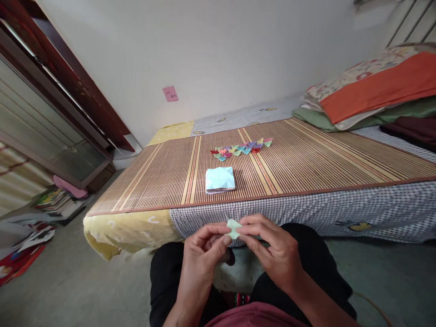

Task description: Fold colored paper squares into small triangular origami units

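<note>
Bed (306, 206): stands before the person's knees, its front edge running left to right; its breadth probably suits spreading things out.
Mat (160, 175): striped, flat over the covers, perhaps giving loose paper a firm base.
Bedding pile (378, 86): heaped at the bed's right, well apart from the paper, likely to leave the middle free.
Legs (166, 277): in black, knees apart near the bed's edge, below the hands.
Row of folded shapes (245, 149): many-coloured; whether linked or merely touching, I cannot tell. Its long axis runs left to right, right end slightly farther off; it seems set back out of the way.
Left hand (203, 252): thumb and fingertips pinch the paper's left side, other fingers curled.
Right hand (275, 245): thumb and fingers pinch the opposite side, so the small piece is probably steadied from both ends.
Paper stack (220, 178): pale blue on top, near the bed's front edge, presumably for easy reach.
Green folded paper (234, 228): held in the air between both hands, short of the bed. One corner points away toward the bed, another toward the right hand; fingers cover its sides, so its long axis is uncertain.
</note>
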Available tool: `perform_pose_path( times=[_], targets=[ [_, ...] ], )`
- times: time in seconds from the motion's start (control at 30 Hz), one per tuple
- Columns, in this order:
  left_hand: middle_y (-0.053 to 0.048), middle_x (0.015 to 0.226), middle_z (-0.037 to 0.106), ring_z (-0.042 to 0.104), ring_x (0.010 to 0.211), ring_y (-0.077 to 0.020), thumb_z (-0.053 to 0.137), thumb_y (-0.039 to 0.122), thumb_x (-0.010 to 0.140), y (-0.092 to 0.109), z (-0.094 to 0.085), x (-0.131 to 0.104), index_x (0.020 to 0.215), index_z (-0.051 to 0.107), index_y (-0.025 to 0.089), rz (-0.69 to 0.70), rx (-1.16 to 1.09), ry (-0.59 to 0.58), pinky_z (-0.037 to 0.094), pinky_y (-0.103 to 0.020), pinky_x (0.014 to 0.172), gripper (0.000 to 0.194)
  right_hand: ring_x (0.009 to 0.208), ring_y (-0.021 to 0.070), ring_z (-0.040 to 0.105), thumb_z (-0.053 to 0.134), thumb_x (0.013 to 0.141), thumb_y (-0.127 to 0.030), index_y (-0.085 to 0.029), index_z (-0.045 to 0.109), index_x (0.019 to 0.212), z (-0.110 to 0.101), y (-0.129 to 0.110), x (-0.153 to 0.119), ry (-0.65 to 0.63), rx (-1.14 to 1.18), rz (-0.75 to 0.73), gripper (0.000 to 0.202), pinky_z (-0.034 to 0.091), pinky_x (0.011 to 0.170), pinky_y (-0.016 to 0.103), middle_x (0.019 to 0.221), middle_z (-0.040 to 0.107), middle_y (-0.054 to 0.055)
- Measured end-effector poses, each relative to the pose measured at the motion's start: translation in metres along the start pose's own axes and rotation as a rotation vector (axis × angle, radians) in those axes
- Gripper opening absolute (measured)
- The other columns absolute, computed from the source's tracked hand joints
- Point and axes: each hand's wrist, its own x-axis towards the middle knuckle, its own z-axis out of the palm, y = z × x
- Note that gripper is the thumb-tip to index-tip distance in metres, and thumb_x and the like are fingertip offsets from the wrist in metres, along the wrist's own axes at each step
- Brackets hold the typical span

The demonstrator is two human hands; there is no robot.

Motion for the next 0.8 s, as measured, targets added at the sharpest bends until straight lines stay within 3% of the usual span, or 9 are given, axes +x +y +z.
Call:
perform_pose_path(
  times=[0.33,0.5,0.63,0.8],
  targets=[
    [-0.006,0.085,0.074,0.065,0.064,-0.0156,0.089,0.031,0.075,0.001,0.006,-0.001,0.075,0.083,0.019,0.235,0.145,0.094,0.054,-0.022,0.05,0.013,0.089,0.0195,0.074,0.068,0.095,-0.014,-0.023,0.072,0.094,0.007,-0.007,0.002,0.054,0.073,0.068,0.01,0.061,0.08,0.03,0.092,0.074,0.004],
    [-0.007,0.087,0.075,0.067,0.071,-0.0179,0.088,0.03,0.076,0.003,0.007,-0.001,0.078,0.084,0.02,0.283,0.164,0.075,0.056,-0.023,0.055,0.01,0.094,0.019,0.073,0.068,0.095,-0.012,-0.024,0.069,0.106,0.01,-0.004,-0.002,0.088,0.133,0.121,0.016,0.06,0.083,0.028,0.098,0.074,0.004],
    [-0.007,0.095,0.076,0.067,0.071,-0.0161,0.087,0.027,0.077,0.003,0.006,-0.001,0.084,0.085,0.021,0.283,0.175,0.06,0.054,-0.021,0.054,0.01,0.095,0.0194,0.074,0.068,0.095,-0.011,-0.024,0.069,0.107,0.009,-0.003,-0.001,0.087,0.116,0.096,0.018,0.06,0.085,0.029,0.099,0.075,0.004],
    [-0.008,0.091,0.076,0.069,0.074,-0.0181,0.088,0.027,0.076,0.004,0.005,-0.001,0.078,0.084,0.02,0.287,0.154,0.072,0.057,-0.023,0.058,0.008,0.096,0.0188,0.073,0.068,0.095,-0.009,-0.024,0.069,0.107,0.009,-0.006,0.002,0.081,0.114,0.069,0.019,0.059,0.086,0.029,0.1,0.074,0.004]
  ],
)
